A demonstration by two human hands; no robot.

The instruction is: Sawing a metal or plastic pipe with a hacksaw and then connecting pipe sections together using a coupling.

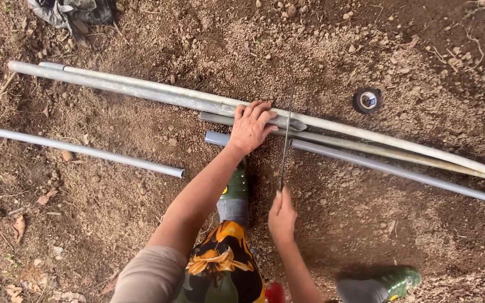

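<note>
1. Head view: the left hand (251, 126) lies spread, palm down, pressing smooth grey plastic pipes (366, 160) against crumbly brown soil (113, 185).
2. The right hand (282, 216) is closed around the end of a thin, straight saw blade (286, 137), which crosses the pipes just beside the left hand.
3. A round black tape roll (367, 100) lies near, above the pipes.
4. A separate grey pipe (79, 150) lies apart at left; green rubber boots (380, 285) stand below.
</note>
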